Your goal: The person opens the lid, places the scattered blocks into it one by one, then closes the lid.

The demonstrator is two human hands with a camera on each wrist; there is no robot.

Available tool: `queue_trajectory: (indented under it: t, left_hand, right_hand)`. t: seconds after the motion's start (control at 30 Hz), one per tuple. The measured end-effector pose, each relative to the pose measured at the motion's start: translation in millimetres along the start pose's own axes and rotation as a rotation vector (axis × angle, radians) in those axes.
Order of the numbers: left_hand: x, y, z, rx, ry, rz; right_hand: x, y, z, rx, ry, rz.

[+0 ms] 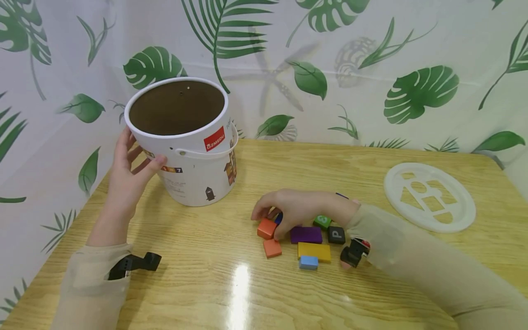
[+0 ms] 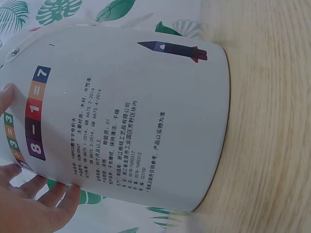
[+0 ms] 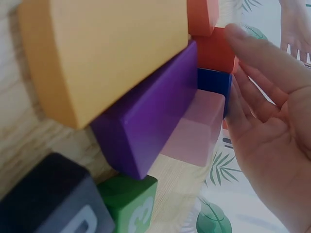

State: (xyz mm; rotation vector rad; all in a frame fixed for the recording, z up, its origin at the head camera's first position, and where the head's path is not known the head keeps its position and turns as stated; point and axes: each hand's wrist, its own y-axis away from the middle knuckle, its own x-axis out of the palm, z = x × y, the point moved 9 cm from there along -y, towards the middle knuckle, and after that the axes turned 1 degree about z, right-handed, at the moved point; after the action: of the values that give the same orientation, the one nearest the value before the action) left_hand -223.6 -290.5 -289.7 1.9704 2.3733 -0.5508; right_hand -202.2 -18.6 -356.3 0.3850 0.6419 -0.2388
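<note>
My left hand (image 1: 128, 183) grips the side of a white bucket (image 1: 194, 176) just under its rim, thumb on the front and fingers round the left side. The bucket stands upright on the table, its handle hanging in front. Further right, my right hand (image 1: 294, 208) pinches an orange-red block (image 1: 267, 228) at the left end of a group of blocks. Another orange-red block (image 1: 272, 248) lies just in front of it. A dark blue block (image 3: 214, 90), a pink block (image 3: 192, 131) and a purple block (image 1: 306, 235) lie close by the fingers.
Nearby lie a yellow block (image 1: 314, 253), a light blue block (image 1: 308, 263), a black block (image 1: 336, 235) marked P and a green block (image 1: 322, 222). A white round lid (image 1: 393, 195) with shaped holes lies at the right. Behind the table hangs a leaf-patterned cloth (image 1: 354, 101).
</note>
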Motion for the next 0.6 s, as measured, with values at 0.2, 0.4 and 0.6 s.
queue_trajectory:
  t: [0.2,0.4,0.6]
  left_hand:
    - [-0.5,-0.8,1.2,-0.016,-0.012,-0.006]
    - [-0.3,-1.6,0.6,-0.015,-0.004,-0.003]
    - [-0.3,-1.7,-0.4,-0.012,-0.018,0.000]
  right_hand:
    - [0.1,-1,1,-0.014,0.010,-0.001]
    - [-2.1,-2,3,-0.044,-0.005,-0.018]
    - [-12.9,0,12,-0.106,-0.012,-0.098]
